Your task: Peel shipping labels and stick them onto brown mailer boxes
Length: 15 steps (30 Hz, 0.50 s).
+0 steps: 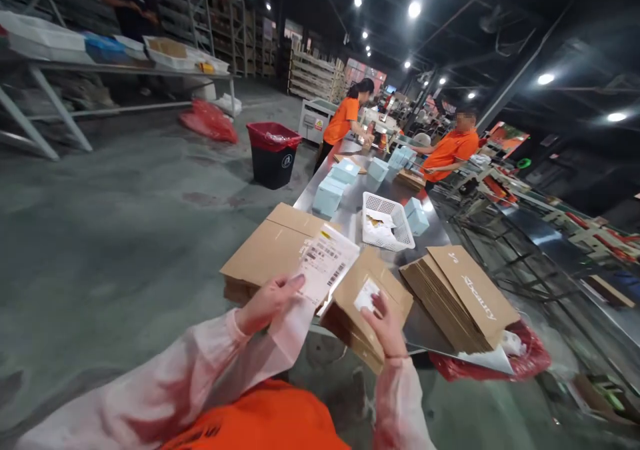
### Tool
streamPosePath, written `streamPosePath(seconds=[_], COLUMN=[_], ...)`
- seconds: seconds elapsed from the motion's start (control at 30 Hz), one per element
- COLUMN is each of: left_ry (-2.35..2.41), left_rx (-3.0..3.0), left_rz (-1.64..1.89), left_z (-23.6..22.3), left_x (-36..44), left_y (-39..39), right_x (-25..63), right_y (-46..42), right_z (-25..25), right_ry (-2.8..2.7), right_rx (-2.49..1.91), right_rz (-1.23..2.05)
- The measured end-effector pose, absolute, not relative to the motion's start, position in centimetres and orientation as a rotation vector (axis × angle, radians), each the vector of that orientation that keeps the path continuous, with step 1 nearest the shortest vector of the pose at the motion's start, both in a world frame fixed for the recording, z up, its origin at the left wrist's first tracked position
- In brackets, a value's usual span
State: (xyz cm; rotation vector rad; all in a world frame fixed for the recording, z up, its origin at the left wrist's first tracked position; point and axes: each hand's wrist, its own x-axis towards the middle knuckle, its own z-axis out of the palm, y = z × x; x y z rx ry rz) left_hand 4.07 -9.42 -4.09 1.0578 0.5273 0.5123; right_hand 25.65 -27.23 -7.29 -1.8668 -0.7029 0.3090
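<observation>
metal table (440,233) runs ahead. l carton stack (273,247) & r carton stack (463,297) sit at its near end, brown pkg pile (346,293) btwn. white basket (387,242) is just behind pile. printed label strip (325,263) is by l stack's edge, pinched in l hand (270,303), thumb on top. r hand (386,327), apart from l, fingers loosely spread, touches small white label (366,294) on pile.

I can read "beauty" in white on the top carton (470,290) of the right-hand stack; the character before it is unclear. The label strip (325,263) shows barcodes and tiny print. A white emblem (287,161) marks the black bin (267,167); a yellow sign (319,123), the pale cabinet (307,125).
</observation>
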Motion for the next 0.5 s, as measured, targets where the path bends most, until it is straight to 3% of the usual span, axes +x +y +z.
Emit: streamPosePath(seconds=[0.03, 0.1, 0.3, 0.5], left_ry=[0.51, 0.475, 0.482, 0.77], left_rx=[1.093, 1.181, 1.209, 1.242], left_rz=[0.472, 0.409, 0.56, 0.727], left_z=[-4.6, -5.3, -4.7, -7.0], left_x=[4.2, 4.4, 3.2, 2.7], left_y=[-10.0, -10.5, -7.9, -7.3], right_x=[23.4, 19.1, 15.0, 16.6], right_y=[-25.4, -22.0, -18.0, -15.5], right_z=[-6.9, -6.2, -5.2, -3.5], right_ry=[-0.784, -0.768, -0.831, -0.897], right_rx=[-1.665, -1.492, -1.442, -1.576], right_rz=[0.506, 0.579, 0.852, 0.783])
